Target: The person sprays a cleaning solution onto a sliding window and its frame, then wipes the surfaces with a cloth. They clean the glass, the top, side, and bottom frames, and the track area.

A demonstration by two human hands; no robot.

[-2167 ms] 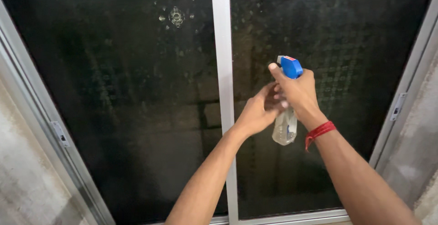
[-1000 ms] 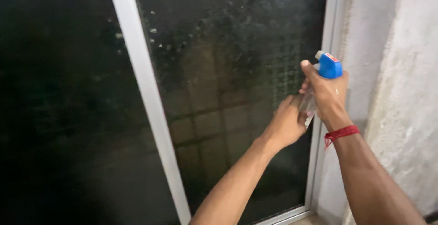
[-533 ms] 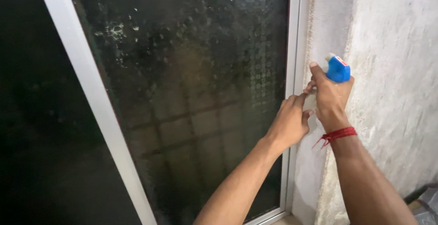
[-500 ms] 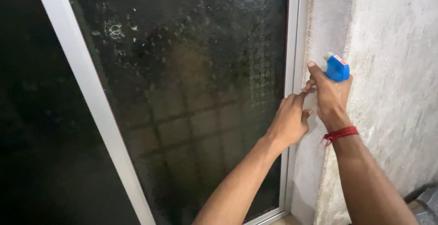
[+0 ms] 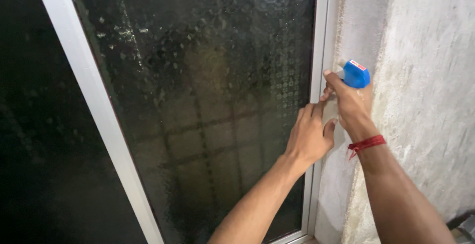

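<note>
Window pane [image 5: 208, 100]: dark patterned glass, largest item, fills the middle and left; droplets and smears scattered over its upper part, thickest toward the upper left.

Plaster wall [image 5: 430, 100]: pale and rough, far right, meeting the window edge.

Window frame [image 5: 316, 51]: pale metal upright on the right of the pane; a second upright slants across the left.

My right hand [image 5: 352, 104]: fingers closed round the neck of the spray bottle [image 5: 355, 73], forefinger stretched up along the front of its blue head. The bottle is held up just beside the right upright, against the wall; its clear body is mostly hidden behind my hands. A red thread [image 5: 367, 144] circles that wrist.

My left hand [image 5: 309, 135]: fingers loosely curled, holding nothing that I can see, fingertips at the bottle's lower part.

Handling note, my judgement: steady the bottle, point the nozzle squarely at the glass, not the plaster.
</note>
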